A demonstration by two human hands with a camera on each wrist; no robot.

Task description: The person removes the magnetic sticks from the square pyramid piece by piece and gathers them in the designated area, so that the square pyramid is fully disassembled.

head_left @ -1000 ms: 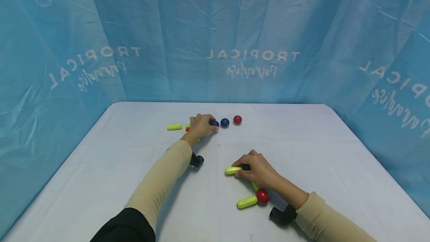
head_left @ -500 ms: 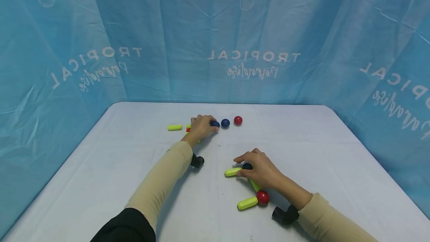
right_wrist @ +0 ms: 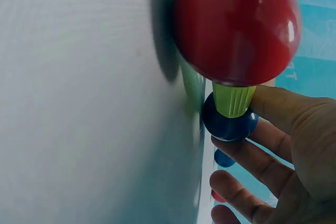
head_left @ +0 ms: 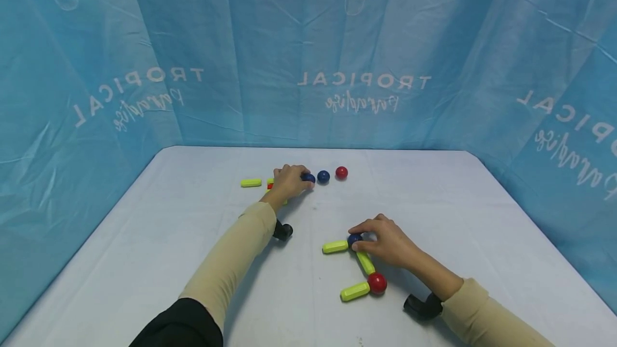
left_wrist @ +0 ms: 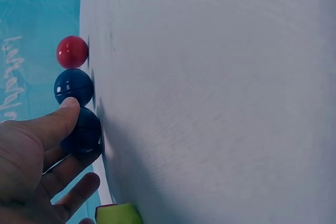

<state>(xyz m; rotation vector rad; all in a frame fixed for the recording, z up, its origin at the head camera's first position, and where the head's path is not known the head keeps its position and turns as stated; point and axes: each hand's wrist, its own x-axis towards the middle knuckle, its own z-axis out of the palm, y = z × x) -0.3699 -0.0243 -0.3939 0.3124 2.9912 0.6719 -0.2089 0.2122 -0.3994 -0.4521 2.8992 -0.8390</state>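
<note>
At the far middle of the white table [head_left: 193, 240], my left hand [head_left: 298, 179] grips a dark blue ball [head_left: 308, 178]; in the left wrist view the thumb [left_wrist: 52, 124] lies on this ball [left_wrist: 85, 130]. A second blue ball [head_left: 323, 176] and a red ball [head_left: 341, 172] lie just right of it. My right hand [head_left: 362, 239] pinches another blue ball [head_left: 354, 239], which joins two yellow-green sticks [head_left: 335, 247] [head_left: 365, 262]. The slanted stick runs to a red ball [head_left: 377, 283], which carries a third stick [head_left: 354, 291].
A loose yellow-green stick [head_left: 250, 182] lies left of my left hand, and a small red piece [head_left: 269, 185] peeks out beside it. Blue printed cloth [head_left: 308, 68] walls the table on three sides.
My right hand has slid to the right off the joined pieces, so the blue ball and the slanted stick now show. The left hand has stayed put on its ball.
</note>
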